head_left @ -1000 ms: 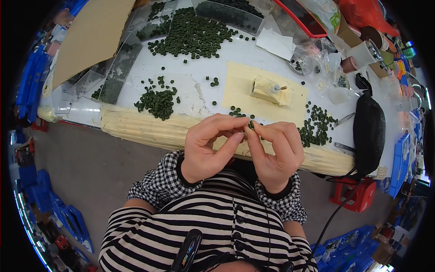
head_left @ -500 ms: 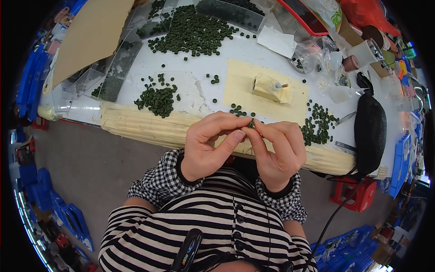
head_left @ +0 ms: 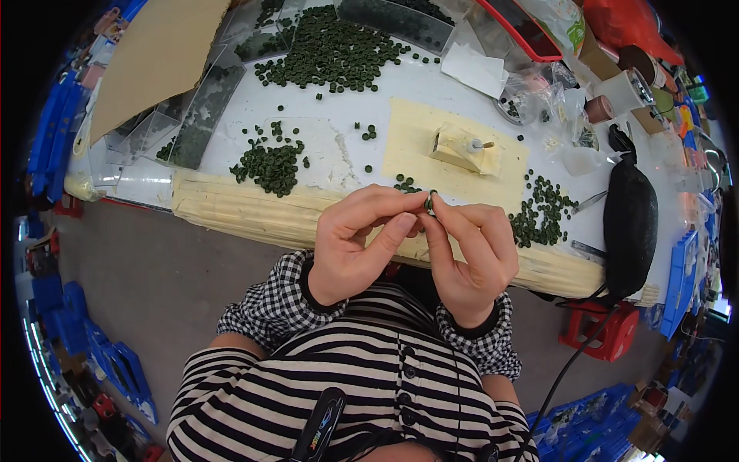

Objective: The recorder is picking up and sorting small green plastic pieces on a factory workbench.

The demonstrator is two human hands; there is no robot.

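My left hand (head_left: pixel 362 239) and my right hand (head_left: pixel 473 258) meet above the table's near edge, fingertips almost touching. Between them they pinch a small dark green round piece (head_left: pixel 430 203), held on edge, with a pale spot on its side. Just beyond my fingertips a few like pieces (head_left: pixel 406 183) lie on the table. To the left sits a pile of green pieces (head_left: pixel 268 168), and to the right another scattered pile (head_left: pixel 542 214). Ahead of my right hand, a cream block with a small peg (head_left: pixel 466 150) stands on a yellow sheet (head_left: pixel 412 127).
A large heap of green pieces (head_left: pixel 327 54) lies at the back, beside clear plastic trays (head_left: pixel 204 115) and cardboard (head_left: pixel 154 58). A black bag (head_left: pixel 630 219), tweezers-like metal tool (head_left: pixel 591 202) and plastic bags (head_left: pixel 546 88) fill the right side. Yellow padding (head_left: pixel 239 208) covers the front edge.
The green piece has been tilted between my fingertips and shows more of its side. Both hands have barely shifted; the table's contents sit slightly to the right in view.
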